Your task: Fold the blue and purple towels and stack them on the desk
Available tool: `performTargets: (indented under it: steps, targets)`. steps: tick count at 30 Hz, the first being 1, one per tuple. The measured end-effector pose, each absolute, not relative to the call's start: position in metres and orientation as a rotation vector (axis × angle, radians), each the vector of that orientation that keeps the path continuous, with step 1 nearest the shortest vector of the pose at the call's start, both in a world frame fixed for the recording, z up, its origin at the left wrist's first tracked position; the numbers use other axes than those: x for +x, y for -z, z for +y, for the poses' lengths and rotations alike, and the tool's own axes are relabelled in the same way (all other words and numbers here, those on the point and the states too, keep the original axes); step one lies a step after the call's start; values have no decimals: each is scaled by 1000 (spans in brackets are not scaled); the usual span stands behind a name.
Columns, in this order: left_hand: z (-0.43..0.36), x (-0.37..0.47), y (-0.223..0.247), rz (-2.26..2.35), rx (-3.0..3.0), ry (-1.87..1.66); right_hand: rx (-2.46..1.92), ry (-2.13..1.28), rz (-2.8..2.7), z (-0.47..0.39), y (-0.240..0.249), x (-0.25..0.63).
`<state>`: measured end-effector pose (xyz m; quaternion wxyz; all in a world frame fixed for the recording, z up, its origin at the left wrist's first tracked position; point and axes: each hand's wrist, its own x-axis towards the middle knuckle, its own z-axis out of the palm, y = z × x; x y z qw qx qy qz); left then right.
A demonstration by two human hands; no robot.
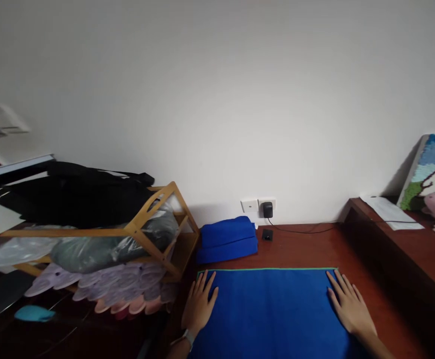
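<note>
A blue cloth [273, 309] with a thin green edge along its far side lies spread on the reddish-brown wooden surface. My left hand [199, 305] rests flat near its far left corner, fingers apart, with a band on the wrist. At the far right corner, my right hand [348, 303] lies with fingers spread, its fingertips touching the green edge. Neither hand grasps anything. Beyond the cloth sits a folded blue cloth [227, 240], close to the wall. The near part of the spread cloth runs out of view.
A wooden rack [153, 244] at left holds black fabric [86, 194], plastic-wrapped bundles and several slippers [123, 284]. A black plug [267, 209] sits in the wall socket, its cable trailing right. A small black object [267, 235] lies below. A raised ledge [392, 254] bounds the right.
</note>
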<state>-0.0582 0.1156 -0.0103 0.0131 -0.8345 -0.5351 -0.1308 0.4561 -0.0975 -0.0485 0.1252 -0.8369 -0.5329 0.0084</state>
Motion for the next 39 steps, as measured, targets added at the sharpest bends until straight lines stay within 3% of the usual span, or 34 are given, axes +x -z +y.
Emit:
performTargets:
  steps: [32, 39]
  targets:
    - [110, -52, 10, -1741, -2649, 450, -2479, -1, -1552, -102, 48, 456]
    - [124, -81, -9, -1912, -2774, 470, -2463, 5, -1540, -105, 43, 454]
